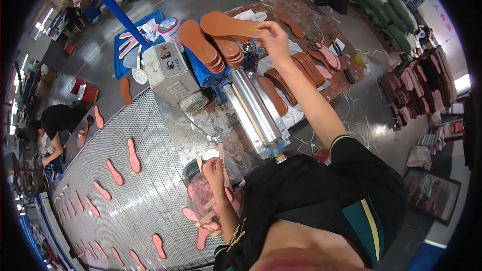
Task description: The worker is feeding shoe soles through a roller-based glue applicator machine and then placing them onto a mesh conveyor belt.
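Note:
My right hand (273,40) is stretched out over the machine and pinches the narrow end of a brown insole (226,24). That insole lies above a stack of brown insoles (228,50), beside a second stack (198,45). Low in front of me, my left hand (213,171) is closed among tan strips (221,156) and pink insoles (201,238); what its fingers hold, if anything, is hidden. Between the hands stands a roller machine with a shiny metal roller (256,105).
A grey control box (168,68) adjoins the rollers. A mesh conveyor (145,190) carries spaced pink insoles on the left, with another person (57,125) at its far side. More brown insoles (306,68), pliers (336,46) and a pink tub (169,26) lie around the table.

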The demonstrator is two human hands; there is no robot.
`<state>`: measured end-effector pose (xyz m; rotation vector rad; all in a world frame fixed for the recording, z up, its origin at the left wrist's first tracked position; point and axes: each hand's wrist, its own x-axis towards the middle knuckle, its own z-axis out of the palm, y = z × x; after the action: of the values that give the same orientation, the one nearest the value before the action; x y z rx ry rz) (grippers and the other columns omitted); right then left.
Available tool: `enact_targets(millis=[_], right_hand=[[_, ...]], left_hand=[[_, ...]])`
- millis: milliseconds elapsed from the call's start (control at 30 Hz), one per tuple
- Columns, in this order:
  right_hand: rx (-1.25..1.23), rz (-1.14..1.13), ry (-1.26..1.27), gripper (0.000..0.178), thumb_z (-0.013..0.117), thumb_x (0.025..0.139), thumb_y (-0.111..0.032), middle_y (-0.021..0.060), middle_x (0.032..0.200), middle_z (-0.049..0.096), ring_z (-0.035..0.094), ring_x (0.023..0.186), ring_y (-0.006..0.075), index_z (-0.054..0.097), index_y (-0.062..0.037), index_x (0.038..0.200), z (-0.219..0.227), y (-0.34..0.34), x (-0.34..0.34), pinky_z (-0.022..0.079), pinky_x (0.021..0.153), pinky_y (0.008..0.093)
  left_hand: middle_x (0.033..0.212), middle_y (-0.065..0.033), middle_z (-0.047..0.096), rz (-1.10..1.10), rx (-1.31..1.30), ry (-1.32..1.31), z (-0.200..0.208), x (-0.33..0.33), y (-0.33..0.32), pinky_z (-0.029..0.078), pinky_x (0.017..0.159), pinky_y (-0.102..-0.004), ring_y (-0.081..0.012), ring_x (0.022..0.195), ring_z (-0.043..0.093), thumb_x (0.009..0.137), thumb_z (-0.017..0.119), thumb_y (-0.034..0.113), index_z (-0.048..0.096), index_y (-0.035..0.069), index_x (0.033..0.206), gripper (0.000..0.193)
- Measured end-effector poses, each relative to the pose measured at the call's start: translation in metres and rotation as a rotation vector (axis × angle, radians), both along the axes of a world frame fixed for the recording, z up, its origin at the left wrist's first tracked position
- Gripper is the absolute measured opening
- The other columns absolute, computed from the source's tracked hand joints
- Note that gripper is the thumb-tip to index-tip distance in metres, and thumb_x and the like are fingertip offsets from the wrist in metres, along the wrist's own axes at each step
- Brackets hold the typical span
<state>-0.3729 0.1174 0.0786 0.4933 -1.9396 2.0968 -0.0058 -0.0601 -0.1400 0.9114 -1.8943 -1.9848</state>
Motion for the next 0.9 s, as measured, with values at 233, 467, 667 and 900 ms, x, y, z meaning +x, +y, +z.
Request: enact_targets(millis=[233, 467, 667, 900], right_hand=[[-0.357, -0.293, -0.362, 0.019, 0.038, 0.079, -0.004, 0.0017, 0.071, 0.051, 0.046, 0.056, 0.0099, 0.057, -0.0063, 0.076, -0.053, 0.160, 0.007, 0.033, 0.042, 0.0219], [0.196, -0.112, -0.199, 0.020, 0.041, 0.087, -0.012, 0.0012, 0.073, 0.052, 0.048, 0.058, 0.0094, 0.058, -0.0047, 0.081, -0.151, 0.169, 0.056, 0.036, 0.047, 0.0213], [-0.036, 0.340, -0.489, 0.039, 0.038, 0.099, -0.038, 0.0046, 0.086, 0.054, 0.048, 0.061, 0.0089, 0.045, -0.0089, 0.123, -0.113, 0.143, 0.112, 0.038, 0.049, 0.0214], [0.367, 0.297, -0.670, 0.030, 0.046, 0.096, -0.034, 0.0013, 0.065, 0.053, 0.047, 0.050, 0.0080, 0.054, -0.0056, 0.104, -0.236, 0.216, 0.149, 0.037, 0.044, 0.0216]], left_hand=[[0.082, -0.0049, 0.065, -0.179, -0.364, -0.119, 0.009, -0.013, 0.004, 0.046, 0.066, -0.0234, -0.0091, 0.072, 0.057, 0.083, 0.064, 0.009, 0.064, -0.002, 0.094, 0.016], [0.126, -0.0124, 0.055, -0.506, -0.407, -0.023, 0.113, -0.104, 0.022, 0.039, 0.099, -0.0350, -0.0261, 0.118, 0.051, 0.070, 0.070, 0.006, 0.049, 0.006, 0.128, 0.061], [0.137, -0.0191, 0.040, -0.774, -0.725, 0.169, 0.146, -0.137, 0.045, 0.031, 0.106, -0.0388, -0.0352, 0.128, 0.037, 0.061, 0.077, 0.014, 0.039, 0.004, 0.135, 0.084], [0.137, -0.0108, 0.042, -0.648, -1.054, -0.082, 0.159, -0.118, 0.033, 0.028, 0.107, -0.0430, -0.0353, 0.128, 0.035, 0.061, 0.076, 0.012, 0.043, 0.009, 0.131, 0.078]])
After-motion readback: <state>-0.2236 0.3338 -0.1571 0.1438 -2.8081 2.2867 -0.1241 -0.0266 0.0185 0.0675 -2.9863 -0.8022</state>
